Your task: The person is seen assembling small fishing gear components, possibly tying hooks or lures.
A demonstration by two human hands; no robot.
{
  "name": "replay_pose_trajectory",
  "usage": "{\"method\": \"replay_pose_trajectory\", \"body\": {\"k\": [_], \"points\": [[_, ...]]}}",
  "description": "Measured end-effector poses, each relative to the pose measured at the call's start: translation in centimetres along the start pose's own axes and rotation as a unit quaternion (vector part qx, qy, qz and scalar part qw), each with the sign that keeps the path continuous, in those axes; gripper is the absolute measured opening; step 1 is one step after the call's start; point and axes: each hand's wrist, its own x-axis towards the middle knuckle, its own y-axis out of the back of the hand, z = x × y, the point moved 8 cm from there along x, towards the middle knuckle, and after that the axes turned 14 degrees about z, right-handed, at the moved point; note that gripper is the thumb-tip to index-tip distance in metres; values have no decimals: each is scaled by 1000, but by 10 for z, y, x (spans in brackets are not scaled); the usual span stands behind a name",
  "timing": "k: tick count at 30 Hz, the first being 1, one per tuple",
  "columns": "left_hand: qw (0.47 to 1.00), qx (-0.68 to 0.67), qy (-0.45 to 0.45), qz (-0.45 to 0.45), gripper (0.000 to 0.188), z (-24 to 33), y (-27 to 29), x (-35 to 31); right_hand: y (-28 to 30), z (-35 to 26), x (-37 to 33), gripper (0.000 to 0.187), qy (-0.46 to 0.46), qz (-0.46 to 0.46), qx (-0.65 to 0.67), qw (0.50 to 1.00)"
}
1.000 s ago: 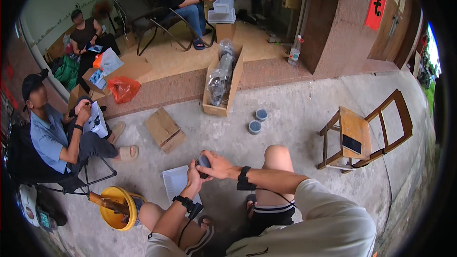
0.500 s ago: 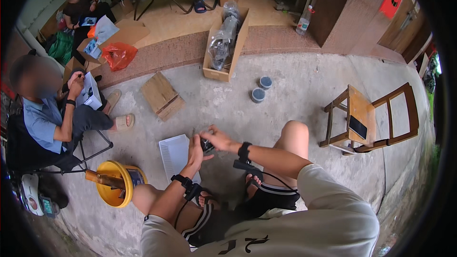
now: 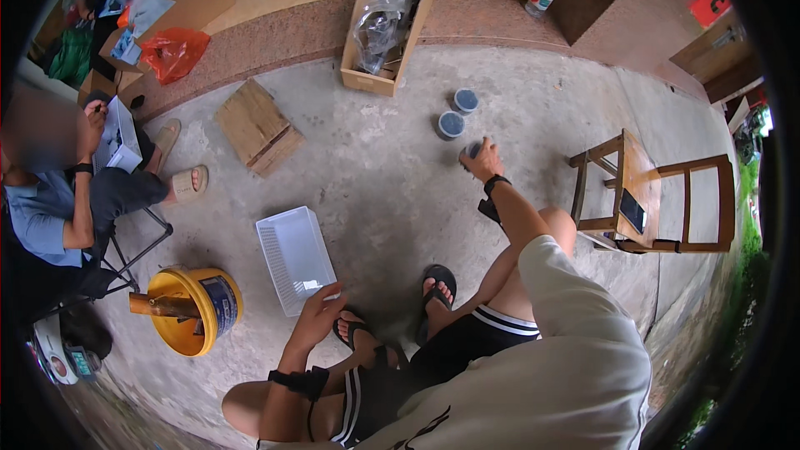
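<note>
My right hand point(image 3: 482, 160) reaches out over the concrete floor, its fingers closed round a small dark round tub point(image 3: 470, 152), largely covered by the hand. Just beyond it stand two more round tubs with dark contents, a nearer tub point(image 3: 451, 124) and a farther tub point(image 3: 467, 100). My left hand point(image 3: 318, 317) is held by the near end of a white plastic basket point(image 3: 271, 242), its fingers loosely bent and a little apart. Nothing clearly shows in that hand. The basket looks bare inside apart from a bright patch near my fingers.
A yellow bucket point(image 3: 179, 342) with wood pieces stands at left, near a seated person point(image 3: 50, 217). Beyond lie a wooden block point(image 3: 258, 129) and a long carton point(image 3: 367, 81) holding plastic-wrapped things. A wooden chair point(image 3: 637, 175) bearing a phone point(image 3: 633, 210) is at right.
My hands have parted from the dark object they handled together. The right went forward and right to the tubs; the left drew back toward my knee. The view has tilted down.
</note>
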Motion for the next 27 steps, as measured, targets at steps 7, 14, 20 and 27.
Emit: {"method": "replay_pose_trajectory", "body": {"k": [7,14,20,27], "points": [[993,-25,102,45,41,-29,29,-12,5,-73,49,66,110,132,66,983],[994,-70,55,58,43,-16,27,-22,-12,-93,55,59,129,176,-55,974],[996,-76,22,52,41,16,30,-22,14,-170,56,41,272,200,36,941],[996,-67,24,62,38,30,29,-11,75,-342,2,40,600,244,45,760]]}}
